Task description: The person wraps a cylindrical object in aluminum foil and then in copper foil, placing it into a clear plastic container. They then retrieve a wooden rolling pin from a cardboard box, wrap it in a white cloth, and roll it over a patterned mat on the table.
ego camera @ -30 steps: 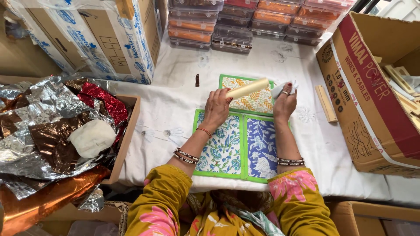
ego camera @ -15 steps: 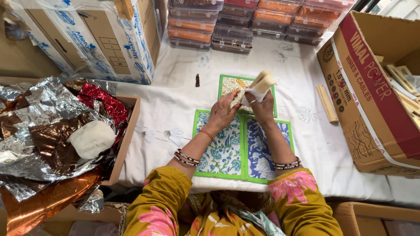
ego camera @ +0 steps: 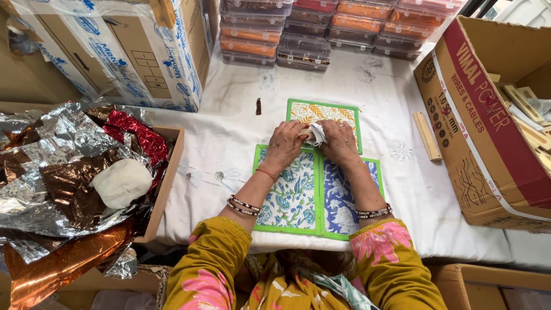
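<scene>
A small wooden stick (ego camera: 306,133) half-wrapped in white paper (ego camera: 317,134) sits pinched between the left hand (ego camera: 285,143) and right hand (ego camera: 338,140), both closed on it above the printed mats (ego camera: 293,195), where uneven finger pressure could probably tear the paper.

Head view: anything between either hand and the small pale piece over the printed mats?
Nothing visible. Left hand and right hand both already touch the small pale piece, closed around it from either side above the green-bordered mats. The fingers hide most of it.
</scene>
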